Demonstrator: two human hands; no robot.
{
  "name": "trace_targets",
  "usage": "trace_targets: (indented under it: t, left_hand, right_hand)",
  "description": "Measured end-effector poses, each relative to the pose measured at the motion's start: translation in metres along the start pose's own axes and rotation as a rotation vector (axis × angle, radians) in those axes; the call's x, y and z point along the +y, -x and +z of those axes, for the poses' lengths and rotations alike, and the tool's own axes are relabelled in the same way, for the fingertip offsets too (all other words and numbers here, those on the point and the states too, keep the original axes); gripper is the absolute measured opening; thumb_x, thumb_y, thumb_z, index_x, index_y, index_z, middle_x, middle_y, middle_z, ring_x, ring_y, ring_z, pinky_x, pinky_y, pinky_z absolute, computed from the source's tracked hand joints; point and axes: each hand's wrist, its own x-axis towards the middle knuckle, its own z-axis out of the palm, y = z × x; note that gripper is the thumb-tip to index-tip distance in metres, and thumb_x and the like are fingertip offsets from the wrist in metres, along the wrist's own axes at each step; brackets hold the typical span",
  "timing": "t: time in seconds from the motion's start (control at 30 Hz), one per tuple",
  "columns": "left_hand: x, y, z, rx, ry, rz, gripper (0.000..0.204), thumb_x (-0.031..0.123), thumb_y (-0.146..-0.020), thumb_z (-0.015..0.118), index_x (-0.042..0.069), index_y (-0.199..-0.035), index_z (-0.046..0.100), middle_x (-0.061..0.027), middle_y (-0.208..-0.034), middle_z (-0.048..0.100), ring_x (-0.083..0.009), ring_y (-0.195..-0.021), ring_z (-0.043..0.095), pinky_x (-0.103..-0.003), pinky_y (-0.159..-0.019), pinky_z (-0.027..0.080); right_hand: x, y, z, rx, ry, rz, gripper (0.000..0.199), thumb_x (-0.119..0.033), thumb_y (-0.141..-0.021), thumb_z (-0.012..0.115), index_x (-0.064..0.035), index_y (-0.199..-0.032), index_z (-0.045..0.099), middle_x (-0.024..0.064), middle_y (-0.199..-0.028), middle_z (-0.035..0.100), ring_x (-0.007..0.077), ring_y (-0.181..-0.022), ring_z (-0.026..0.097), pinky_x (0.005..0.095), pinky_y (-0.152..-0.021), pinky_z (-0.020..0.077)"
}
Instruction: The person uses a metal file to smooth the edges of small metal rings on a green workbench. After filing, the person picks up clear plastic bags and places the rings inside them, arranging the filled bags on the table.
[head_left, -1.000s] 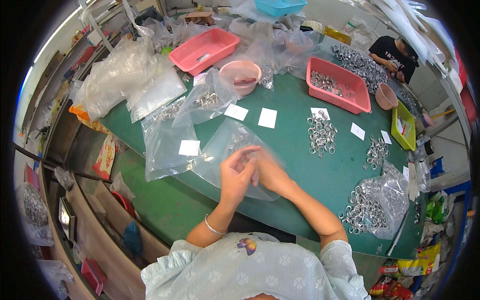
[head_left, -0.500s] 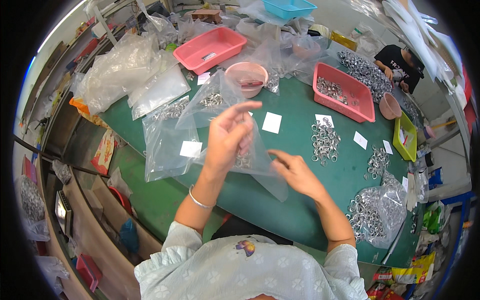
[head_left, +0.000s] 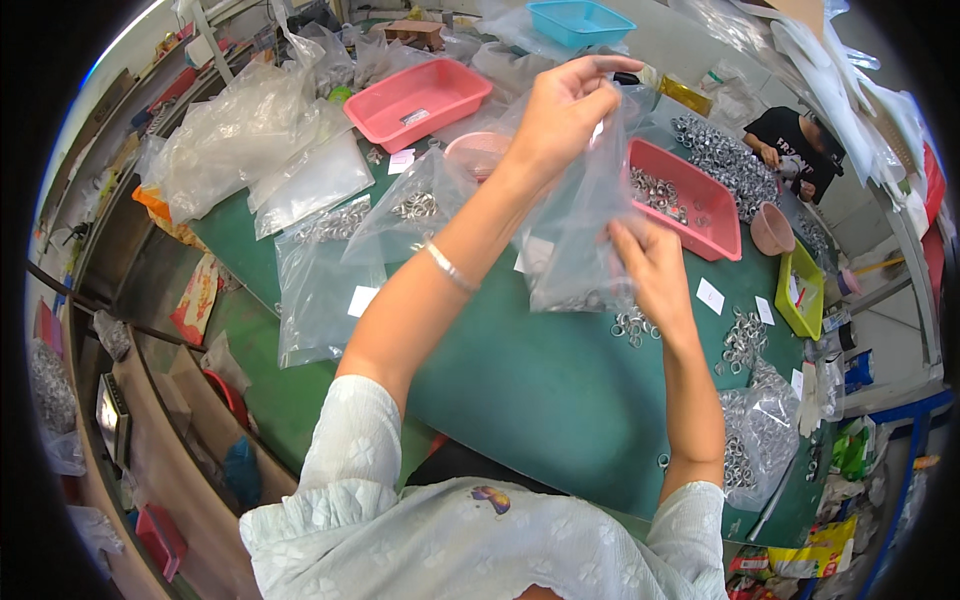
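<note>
My left hand (head_left: 572, 112) is raised over the table's middle, thumb and fingers pinching the top of a clear plastic bag (head_left: 583, 215). The bag hangs upright, with metal rings in its bottom corner. Lower down, my right hand (head_left: 655, 275) grips the bag's right side; its fingertips are partly hidden. Below that hand, loose metal rings (head_left: 635, 328) lie on the green table (head_left: 520, 400). To the left rest another clear bag with rings (head_left: 415, 207) and a flat clear bag (head_left: 318, 290) bearing a white paper slip (head_left: 362, 300).
Behind stand a pink tray (head_left: 420, 95), a pink bowl (head_left: 470, 150) and a blue tray (head_left: 580, 25). A red tray (head_left: 690, 215) holds rings. At right are a green basket (head_left: 800, 290) and a bag of rings (head_left: 765, 430). A co-worker (head_left: 790, 150) sits at the far right.
My left hand has moved up and to the right, lifting the bag off the table. My right hand has risen and closed on the bag's side. The bag now hangs over the loose rings' far part.
</note>
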Motion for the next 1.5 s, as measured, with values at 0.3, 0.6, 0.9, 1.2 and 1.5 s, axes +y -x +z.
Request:
trace_targets:
  t: [0.3, 0.6, 0.9, 1.2, 1.5]
  left_hand:
    - [-0.087, -0.054, 0.0, -0.044, -0.258, 0.132, 0.033, 0.002, -0.082, 0.048, 0.002, -0.114, 0.059, 0.0076, -0.067, 0.043, -0.0004, -0.057, 0.035, -0.017, -0.047, 0.028]
    - [-0.135, -0.006, -0.037, 0.059, -0.327, 0.026, 0.033, 0.006, -0.08, 0.056, -0.001, -0.113, 0.055, 0.0009, -0.072, 0.048, -0.0052, -0.062, 0.045, -0.021, -0.059, 0.039]
    - [-0.148, 0.142, -0.046, 0.13, -0.831, -0.256, 0.029, 0.001, -0.083, 0.05, -0.001, -0.111, 0.054, -0.0176, -0.115, 0.053, -0.0309, -0.112, 0.05, -0.041, -0.094, 0.041]
    - [-0.181, 0.205, -0.121, -0.022, -1.651, -0.366, 0.041, 0.025, -0.091, 0.046, 0.002, -0.125, 0.046, -0.0148, -0.138, 0.037, -0.0343, -0.129, 0.031, -0.062, -0.101, 0.021]
    - [-0.181, 0.194, -0.125, -0.125, -1.735, -0.286, 0.042, 0.03, -0.091, 0.046, 0.007, -0.127, 0.046, -0.0131, -0.138, 0.038, -0.0345, -0.127, 0.034, -0.06, -0.1, 0.025]
  right_hand:
    - [0.069, -0.094, -0.012, 0.167, 0.229, -0.114, 0.021, -0.016, -0.087, 0.055, 0.0018, -0.08, 0.065, 0.0137, -0.052, 0.053, 0.0195, -0.044, 0.054, 0.0353, -0.047, 0.0425]
    - [0.154, -0.097, 0.006, 0.235, 0.263, -0.01, 0.032, -0.024, -0.081, 0.062, 0.0061, -0.071, 0.06, 0.0197, -0.054, 0.05, 0.0274, -0.049, 0.05, 0.0395, -0.053, 0.0384]
    - [0.144, -0.019, 0.038, 0.363, -0.437, 0.089, 0.032, -0.03, -0.096, 0.042, 0.0001, -0.1, 0.052, 0.0035, -0.065, 0.052, 0.0105, -0.053, 0.049, 0.0236, -0.047, 0.0391]
    - [0.187, 0.007, 0.114, -0.096, 0.538, -0.318, 0.037, -0.025, -0.091, 0.046, -0.0033, -0.121, 0.051, 0.0122, -0.13, 0.046, 0.0314, -0.126, 0.036, 0.0457, -0.103, 0.0265]
    - [0.183, 0.007, 0.122, -0.12, 1.04, -0.152, 0.053, -0.04, -0.092, 0.041, -0.001, -0.127, 0.045, 0.0154, -0.134, 0.042, 0.0306, -0.122, 0.04, 0.0567, -0.103, 0.0201]
